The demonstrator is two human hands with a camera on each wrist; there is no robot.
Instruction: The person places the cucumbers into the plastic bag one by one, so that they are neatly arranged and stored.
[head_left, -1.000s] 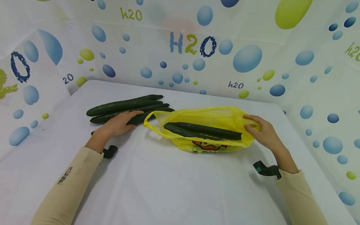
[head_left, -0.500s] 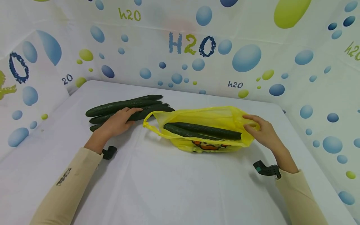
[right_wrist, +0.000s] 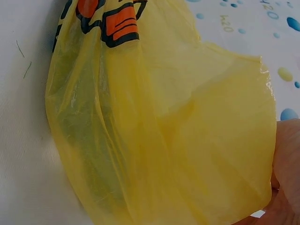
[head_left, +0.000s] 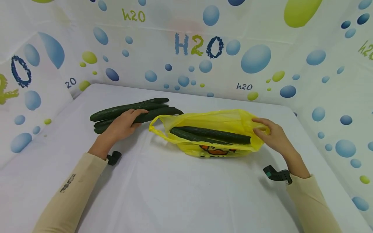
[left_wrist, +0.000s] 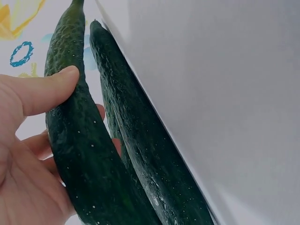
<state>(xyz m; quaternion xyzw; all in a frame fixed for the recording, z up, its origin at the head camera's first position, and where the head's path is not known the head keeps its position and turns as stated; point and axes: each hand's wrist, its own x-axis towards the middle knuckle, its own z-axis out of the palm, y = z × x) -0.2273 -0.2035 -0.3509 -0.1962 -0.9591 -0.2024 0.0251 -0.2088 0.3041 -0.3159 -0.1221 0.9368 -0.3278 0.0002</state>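
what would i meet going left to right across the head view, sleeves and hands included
Left sleeve → left hand → yellow plastic bag with cucumbers inside → right hand → right sleeve

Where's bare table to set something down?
Widest: white tabletop between the beige sleeves, in front of the yellow plastic bag. Narrower: behind that bag. Crowded: back left, long green cucumbers, one in the left hand; bag's right end, held by the right hand.
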